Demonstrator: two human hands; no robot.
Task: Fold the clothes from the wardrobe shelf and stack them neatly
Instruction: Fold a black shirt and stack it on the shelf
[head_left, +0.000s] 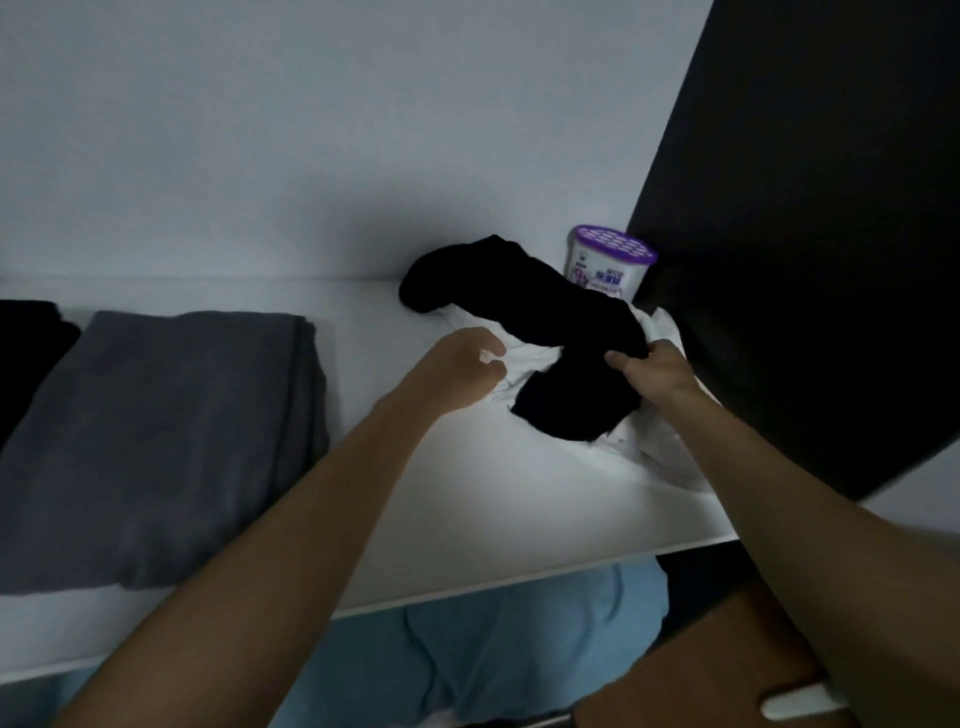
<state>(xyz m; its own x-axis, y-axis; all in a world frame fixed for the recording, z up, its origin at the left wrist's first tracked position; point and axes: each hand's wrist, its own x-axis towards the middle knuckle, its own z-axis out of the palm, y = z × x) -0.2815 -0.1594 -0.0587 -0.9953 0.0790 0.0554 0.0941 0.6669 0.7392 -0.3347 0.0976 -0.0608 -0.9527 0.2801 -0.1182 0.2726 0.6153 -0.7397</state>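
A crumpled black garment (540, 312) lies across a crumpled white garment (524, 358) at the right end of the white wardrobe shelf (467, 514). My left hand (467, 364) pinches the white cloth at its left edge. My right hand (654, 374) grips the black garment near its middle, thumb on top. A folded dark grey garment (166, 436) lies flat at the left of the shelf, with a black one (26, 343) beside it at the far left edge.
A white tub with a purple slotted lid (610, 265) stands in the back right corner, right behind the black garment. A dark side panel (810, 234) closes the shelf on the right. Light blue fabric (493, 660) shows below the shelf's front edge.
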